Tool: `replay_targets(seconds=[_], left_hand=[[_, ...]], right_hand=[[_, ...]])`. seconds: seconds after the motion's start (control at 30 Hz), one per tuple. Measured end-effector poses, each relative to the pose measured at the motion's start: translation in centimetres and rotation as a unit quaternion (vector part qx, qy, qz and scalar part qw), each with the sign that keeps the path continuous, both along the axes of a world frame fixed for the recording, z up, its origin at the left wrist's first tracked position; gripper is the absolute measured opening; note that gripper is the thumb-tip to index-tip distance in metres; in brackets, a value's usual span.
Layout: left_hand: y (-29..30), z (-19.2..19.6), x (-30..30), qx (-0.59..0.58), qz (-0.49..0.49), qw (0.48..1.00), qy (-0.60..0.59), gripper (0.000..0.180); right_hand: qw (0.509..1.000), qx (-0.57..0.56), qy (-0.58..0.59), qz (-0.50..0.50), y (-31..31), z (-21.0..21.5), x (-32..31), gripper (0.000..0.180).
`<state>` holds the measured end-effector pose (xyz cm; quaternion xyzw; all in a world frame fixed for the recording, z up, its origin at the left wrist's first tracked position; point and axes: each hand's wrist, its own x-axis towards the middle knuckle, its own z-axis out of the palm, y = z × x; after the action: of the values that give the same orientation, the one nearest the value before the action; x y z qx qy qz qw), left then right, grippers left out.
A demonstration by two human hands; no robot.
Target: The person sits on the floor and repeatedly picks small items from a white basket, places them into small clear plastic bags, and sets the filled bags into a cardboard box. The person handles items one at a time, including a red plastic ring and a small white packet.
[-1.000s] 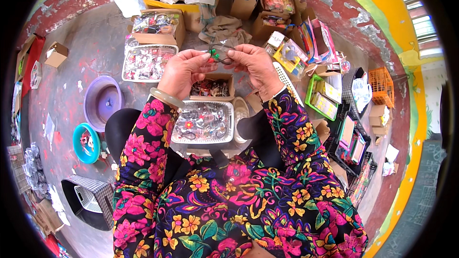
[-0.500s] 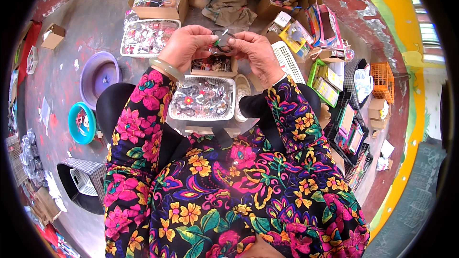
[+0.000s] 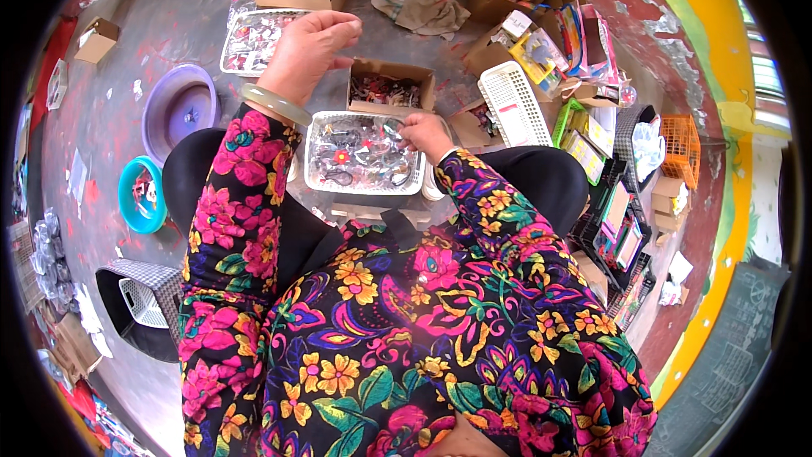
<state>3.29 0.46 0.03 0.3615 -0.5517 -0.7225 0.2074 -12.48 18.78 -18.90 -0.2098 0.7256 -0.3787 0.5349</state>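
Both hands were up together a moment ago, pinching one small thing between them; now they have come apart. Her right hand (image 3: 425,131) has gone down to the clear plastic tray (image 3: 320,178) on her lap. Its fingertips touch the small shiny pieces (image 3: 359,152) at the tray's right side, and I cannot tell if it has picked one up. Her left hand (image 3: 306,49) is up in the air above the tray, with the fingers curled in and the thumb near them. It is too small to see if anything is pinched there. A pale green bangle (image 3: 275,104) sits on that wrist. Just behind the tray is a brown cardboard box (image 3: 391,87) with more little pieces in it. A white basket (image 3: 514,103) lies to the right on the floor, and a purple bowl (image 3: 178,110) is on the left.
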Motion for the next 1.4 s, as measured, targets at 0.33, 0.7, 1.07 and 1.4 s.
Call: replay_targets(seconds=[0.33,0.7,1.07,1.4], left_hand=[[0.6,0.4,-0.2,-0.021,0.016,1.000,-0.004,0.021],[10.4,14.4,5.5,-0.684,0.352,0.592,0.239,0.028],[16.3,19.2,6.4,-0.658,0.248,0.358,0.615,0.030],[19.6,18.1,3.4,-0.544,0.138,0.403,0.723,0.018]], right_hand=[[0.698,0.096,0.494,0.510,3.5,-9.1,-0.5,0.020],[0.921,-0.104,0.237,0.291,-1.0,5.1,4.6,0.020],[0.896,-0.120,0.308,0.298,6.1,16.3,5.0,0.018],[0.881,-0.249,0.355,-0.190,13.5,21.4,-10.5,0.015]])
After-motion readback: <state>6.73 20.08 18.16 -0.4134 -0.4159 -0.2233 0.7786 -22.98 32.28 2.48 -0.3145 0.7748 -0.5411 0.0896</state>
